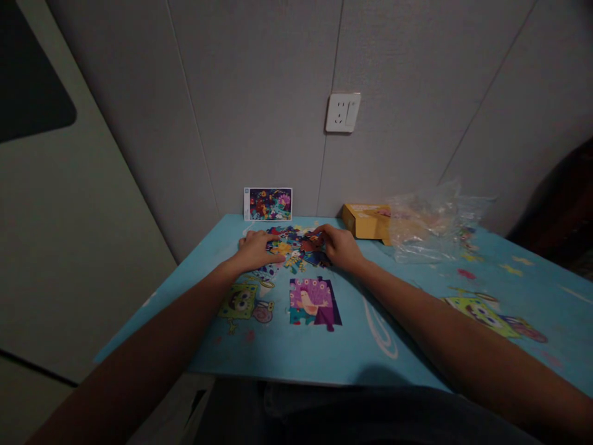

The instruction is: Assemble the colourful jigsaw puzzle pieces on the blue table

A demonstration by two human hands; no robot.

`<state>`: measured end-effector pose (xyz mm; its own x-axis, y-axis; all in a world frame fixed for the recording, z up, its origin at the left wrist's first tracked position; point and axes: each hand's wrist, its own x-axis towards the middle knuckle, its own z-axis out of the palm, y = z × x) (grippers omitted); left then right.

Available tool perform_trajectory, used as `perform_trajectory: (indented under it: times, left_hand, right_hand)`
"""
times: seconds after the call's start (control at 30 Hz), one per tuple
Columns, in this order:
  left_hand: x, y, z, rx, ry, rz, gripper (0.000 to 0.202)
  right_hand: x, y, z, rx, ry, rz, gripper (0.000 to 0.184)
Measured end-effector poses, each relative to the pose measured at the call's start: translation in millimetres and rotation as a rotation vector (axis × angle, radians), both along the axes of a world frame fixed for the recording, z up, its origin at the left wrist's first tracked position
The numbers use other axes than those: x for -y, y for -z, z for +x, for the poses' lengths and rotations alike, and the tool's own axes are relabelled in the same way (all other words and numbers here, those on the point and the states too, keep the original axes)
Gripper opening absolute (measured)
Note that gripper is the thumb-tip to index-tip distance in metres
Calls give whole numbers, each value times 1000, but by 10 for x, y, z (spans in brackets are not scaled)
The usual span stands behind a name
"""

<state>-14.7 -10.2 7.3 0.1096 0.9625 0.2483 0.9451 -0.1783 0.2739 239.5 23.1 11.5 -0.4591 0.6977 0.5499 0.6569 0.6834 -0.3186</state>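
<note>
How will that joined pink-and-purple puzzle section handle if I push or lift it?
The joined puzzle section looks thin and lies flat, so it should slide rather than roll or tip. The jigsaw tab on its lower edge suggests interlocked pieces, which may sag or separate if lifted by one corner.

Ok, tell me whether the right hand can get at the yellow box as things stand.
Probably yes: the right hand, at the puzzle pieces, is close to the yellow box, and nothing seems to block the box's left part. The clear plastic bag overlaps its right end.
</note>
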Motion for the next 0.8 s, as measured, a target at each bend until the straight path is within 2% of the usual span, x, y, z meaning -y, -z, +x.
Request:
perform_trajectory:
  times: [0.17,0.57,0.7,0.8]
  left_hand:
    - [12,-39,19,-12,37,-2,50]
    - [-50,-9,-26,252,69,43,42]
    - [-57,-25,-6,290,95,231,31]
    - [-37,-11,50,244,142,297,33]
  right_hand:
    - [21,-11,-5,90,42,34,33]
    - [48,-29,-21,113,55,24,31]
    - [38,-18,-23,120,57,20,29]
    - [31,-7,-28,123,49,23,28]
